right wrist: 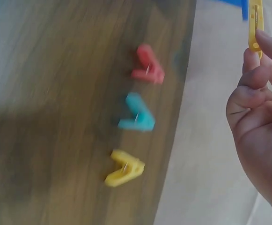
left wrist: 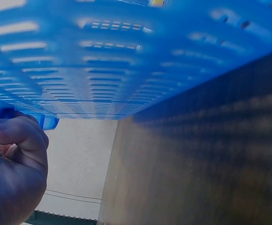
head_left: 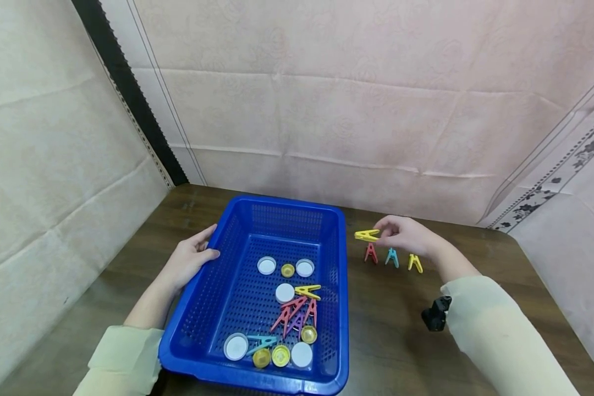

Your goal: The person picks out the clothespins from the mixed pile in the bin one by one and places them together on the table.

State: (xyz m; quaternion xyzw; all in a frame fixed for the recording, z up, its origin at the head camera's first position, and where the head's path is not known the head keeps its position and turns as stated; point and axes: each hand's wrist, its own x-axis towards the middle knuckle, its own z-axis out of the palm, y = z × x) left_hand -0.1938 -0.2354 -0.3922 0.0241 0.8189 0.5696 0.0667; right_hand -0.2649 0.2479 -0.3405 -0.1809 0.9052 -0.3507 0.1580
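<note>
Fingertips of my right hand (head_left: 407, 237) pinch a yellow clothespin (head_left: 367, 235) above three pegs on the table (head_left: 401, 330) — left hand (head_left: 190, 258) curls over the blue basket (head_left: 213, 247) rim.

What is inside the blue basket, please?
Inside the blue basket lie white caps, yellow caps, and clothespins: one yellow, one teal, several red and pink. The pile may cover more beneath.
</note>
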